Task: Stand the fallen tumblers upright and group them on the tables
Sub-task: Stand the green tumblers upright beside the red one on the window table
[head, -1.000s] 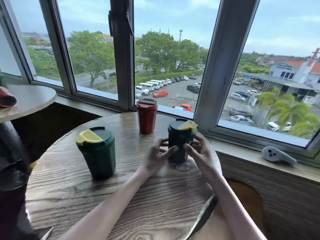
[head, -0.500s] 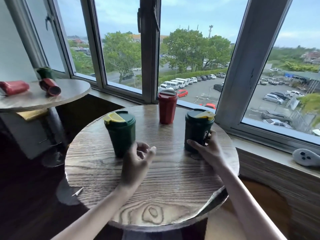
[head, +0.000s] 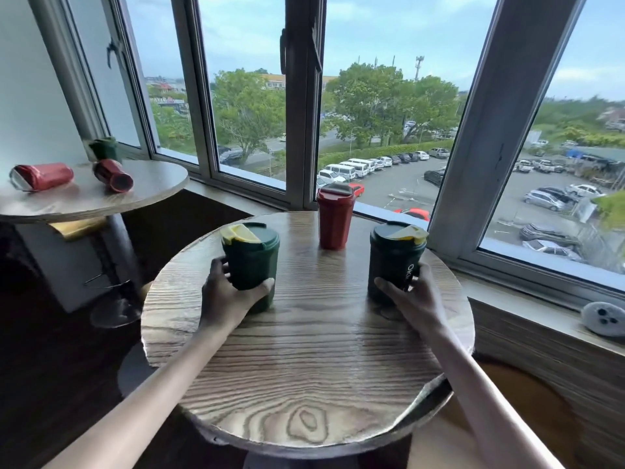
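Tumblers gripped at mid-body

Left hand (head: 226,292) clasps one green tumbler (head: 251,262), right hand (head: 411,296) the other (head: 394,262), both upright on the near table (head: 311,360). Rigid, probably light and smooth-walled, they suit low side grips.

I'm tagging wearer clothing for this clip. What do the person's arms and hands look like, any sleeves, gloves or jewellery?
Both forearms are bare as far as the frame shows: no sleeves visible. The left hand and right hand wear no gloves, and no rings, watch or bracelets are visible. No markings can be made out.
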The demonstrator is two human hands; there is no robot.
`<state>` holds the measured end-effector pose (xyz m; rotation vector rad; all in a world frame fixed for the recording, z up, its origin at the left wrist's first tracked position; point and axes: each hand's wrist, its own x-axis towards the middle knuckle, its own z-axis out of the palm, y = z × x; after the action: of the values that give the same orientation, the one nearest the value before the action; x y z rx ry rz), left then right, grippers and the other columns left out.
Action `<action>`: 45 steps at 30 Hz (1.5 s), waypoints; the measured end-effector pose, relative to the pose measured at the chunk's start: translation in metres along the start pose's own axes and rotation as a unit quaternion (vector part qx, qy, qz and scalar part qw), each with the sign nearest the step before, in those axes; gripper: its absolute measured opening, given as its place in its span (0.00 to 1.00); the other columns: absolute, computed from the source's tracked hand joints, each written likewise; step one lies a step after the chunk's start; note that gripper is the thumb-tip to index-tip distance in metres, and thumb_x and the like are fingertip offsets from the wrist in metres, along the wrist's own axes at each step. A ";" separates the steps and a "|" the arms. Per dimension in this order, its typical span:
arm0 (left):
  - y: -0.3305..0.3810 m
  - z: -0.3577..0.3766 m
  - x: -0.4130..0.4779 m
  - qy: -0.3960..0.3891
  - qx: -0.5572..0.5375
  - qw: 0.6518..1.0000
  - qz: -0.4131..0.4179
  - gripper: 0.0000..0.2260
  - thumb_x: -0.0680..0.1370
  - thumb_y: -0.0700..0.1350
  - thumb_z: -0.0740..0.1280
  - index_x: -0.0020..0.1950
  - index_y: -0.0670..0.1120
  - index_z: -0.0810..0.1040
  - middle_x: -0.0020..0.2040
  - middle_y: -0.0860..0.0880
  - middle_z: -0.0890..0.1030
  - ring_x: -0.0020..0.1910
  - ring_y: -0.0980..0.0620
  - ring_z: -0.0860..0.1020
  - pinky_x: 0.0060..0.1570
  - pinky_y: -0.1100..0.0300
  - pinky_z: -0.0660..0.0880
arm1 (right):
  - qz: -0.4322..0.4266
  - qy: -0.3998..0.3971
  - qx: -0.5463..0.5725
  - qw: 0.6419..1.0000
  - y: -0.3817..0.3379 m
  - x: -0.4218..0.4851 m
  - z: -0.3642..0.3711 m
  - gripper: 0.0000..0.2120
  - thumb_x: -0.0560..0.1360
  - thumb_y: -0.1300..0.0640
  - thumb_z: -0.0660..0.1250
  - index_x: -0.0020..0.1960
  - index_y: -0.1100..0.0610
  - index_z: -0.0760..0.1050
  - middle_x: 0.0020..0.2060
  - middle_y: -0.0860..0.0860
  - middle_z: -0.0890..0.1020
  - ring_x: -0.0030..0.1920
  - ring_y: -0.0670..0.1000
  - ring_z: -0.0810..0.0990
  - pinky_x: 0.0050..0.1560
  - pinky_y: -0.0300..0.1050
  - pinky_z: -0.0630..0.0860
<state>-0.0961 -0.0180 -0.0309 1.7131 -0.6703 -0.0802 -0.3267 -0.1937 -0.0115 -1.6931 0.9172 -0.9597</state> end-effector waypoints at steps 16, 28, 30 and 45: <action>-0.004 0.036 0.036 -0.053 -0.014 0.997 0.056 0.31 0.60 0.48 0.81 0.58 0.47 0.70 0.50 0.51 0.79 0.49 0.54 0.79 0.44 0.62 0.79 | -0.061 -0.031 -0.058 0.996 -0.003 0.028 0.083 0.31 0.59 0.50 0.77 0.56 0.57 0.68 0.49 0.56 0.78 0.48 0.54 0.79 0.47 0.50 0.80; -0.010 0.033 0.036 -0.076 -0.034 0.996 0.042 0.32 0.63 0.45 0.80 0.60 0.50 0.66 0.56 0.50 0.75 0.55 0.52 0.77 0.44 0.67 0.74 | -0.088 -0.031 -0.037 0.995 0.014 0.027 0.091 0.37 0.56 0.44 0.75 0.59 0.52 0.62 0.49 0.48 0.75 0.48 0.43 0.76 0.46 0.38 0.75; -0.011 0.032 0.036 -0.083 -0.046 0.995 0.039 0.32 0.62 0.46 0.80 0.60 0.52 0.66 0.56 0.51 0.76 0.55 0.53 0.77 0.46 0.64 0.76 | -0.098 -0.037 -0.036 0.994 0.017 0.027 0.091 0.38 0.54 0.42 0.73 0.59 0.52 0.61 0.50 0.49 0.74 0.49 0.46 0.75 0.48 0.42 0.75; -0.013 0.034 0.037 -0.108 -0.071 0.991 0.046 0.32 0.62 0.43 0.81 0.60 0.51 0.66 0.55 0.55 0.75 0.55 0.57 0.76 0.44 0.65 0.78 | -0.095 -0.063 -0.027 0.993 0.017 0.029 0.088 0.36 0.59 0.53 0.80 0.59 0.53 0.61 0.55 0.53 0.74 0.52 0.40 0.74 0.42 0.25 0.72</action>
<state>-0.0740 -0.0641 -0.0413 1.5469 -0.8824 -0.2466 -0.2386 -0.1919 -0.0436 -1.8904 0.7148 -0.9477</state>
